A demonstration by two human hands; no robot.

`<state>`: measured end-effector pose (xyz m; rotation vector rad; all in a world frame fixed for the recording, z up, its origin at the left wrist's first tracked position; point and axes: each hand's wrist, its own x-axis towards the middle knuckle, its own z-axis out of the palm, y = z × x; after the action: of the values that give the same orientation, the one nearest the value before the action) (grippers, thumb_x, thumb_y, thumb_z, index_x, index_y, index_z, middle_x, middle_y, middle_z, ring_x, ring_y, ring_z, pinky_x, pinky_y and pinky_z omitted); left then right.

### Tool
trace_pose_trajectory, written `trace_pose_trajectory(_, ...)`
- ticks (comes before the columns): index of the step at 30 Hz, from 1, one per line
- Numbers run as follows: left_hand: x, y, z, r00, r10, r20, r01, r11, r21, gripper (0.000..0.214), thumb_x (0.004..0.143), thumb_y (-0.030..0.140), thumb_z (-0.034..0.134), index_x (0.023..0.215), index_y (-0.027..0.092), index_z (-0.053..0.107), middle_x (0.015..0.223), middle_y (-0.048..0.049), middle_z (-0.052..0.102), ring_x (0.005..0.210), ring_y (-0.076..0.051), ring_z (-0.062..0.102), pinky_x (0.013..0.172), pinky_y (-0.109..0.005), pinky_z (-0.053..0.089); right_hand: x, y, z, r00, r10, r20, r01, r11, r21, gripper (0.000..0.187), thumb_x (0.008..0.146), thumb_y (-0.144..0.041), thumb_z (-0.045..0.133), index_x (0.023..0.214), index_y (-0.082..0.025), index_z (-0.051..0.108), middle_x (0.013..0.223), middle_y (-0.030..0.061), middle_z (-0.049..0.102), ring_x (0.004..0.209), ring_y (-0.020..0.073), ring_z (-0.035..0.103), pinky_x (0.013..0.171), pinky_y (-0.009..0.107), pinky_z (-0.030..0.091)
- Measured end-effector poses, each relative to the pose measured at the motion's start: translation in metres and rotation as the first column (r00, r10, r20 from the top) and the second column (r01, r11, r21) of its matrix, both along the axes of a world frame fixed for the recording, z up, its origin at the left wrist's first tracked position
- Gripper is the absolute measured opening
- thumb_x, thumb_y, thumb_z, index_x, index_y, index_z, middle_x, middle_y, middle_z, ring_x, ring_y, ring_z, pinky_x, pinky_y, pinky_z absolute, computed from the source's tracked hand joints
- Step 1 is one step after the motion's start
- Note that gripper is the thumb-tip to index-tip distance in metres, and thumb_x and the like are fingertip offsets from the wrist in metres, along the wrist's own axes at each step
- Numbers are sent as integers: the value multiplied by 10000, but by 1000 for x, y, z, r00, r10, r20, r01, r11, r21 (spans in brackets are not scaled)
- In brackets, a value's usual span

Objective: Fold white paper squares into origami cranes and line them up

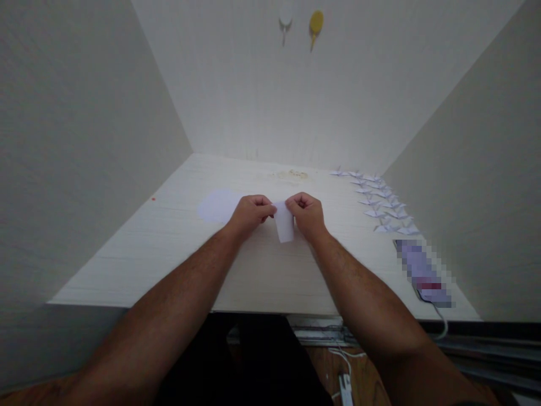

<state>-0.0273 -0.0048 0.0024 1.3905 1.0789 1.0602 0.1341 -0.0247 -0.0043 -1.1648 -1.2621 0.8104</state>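
Note:
Between my two hands is a small folded piece of white paper [285, 224], narrower toward its lower end. My left hand [253, 213] pinches its upper left corner between thumb and finger. The upper right corner is pinched the same way by my right hand [307, 212]. Just left of my left hand lies a pale patch of white paper [216, 205] on the tabletop, partly covered by that hand. Toward the right side stand several folded paper cranes [376, 197], set out in rows.
The white table [262, 276] is bounded by walls at the back and sides. A phone-like device [422, 273], blurred out, lies at the right with a white cable [442, 324]. Two hooks, one yellow [316, 22], hang on the back wall. A power strip [345, 389] is on the floor.

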Motion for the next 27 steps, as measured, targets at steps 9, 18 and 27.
trace_pose_trajectory(9, -3, 2, 0, 999, 42, -16, -41, 998, 46, 134, 630, 230, 703, 561, 158, 613, 428, 39, 490, 423, -76, 391, 461, -234, 273, 1, 1, -1, 997, 67, 31, -63, 992, -108, 282, 716, -440, 676, 657, -171, 616, 556, -24, 554, 506, 99, 451, 494, 241, 363)
trace_pose_trajectory(18, -3, 1, 6, 987, 155, 51, -157, 987, 44, 150, 611, 214, 694, 520, 160, 588, 409, 34, 492, 407, -76, 385, 449, -237, 266, 3, 1, -1, 983, 160, 93, -138, 967, -214, 264, 695, -426, 684, 696, -167, 631, 590, -11, 598, 494, 95, 472, 478, 232, 359)
trace_pose_trajectory(27, -4, 4, 5, 972, 226, 61, -229, 972, 51, 146, 596, 204, 697, 520, 156, 583, 410, 31, 494, 401, -72, 388, 444, -232, 266, 4, 6, -7, 982, 189, 5, -183, 959, -214, 205, 657, -324, 723, 776, -159, 697, 676, 12, 686, 544, 102, 564, 535, 235, 450)
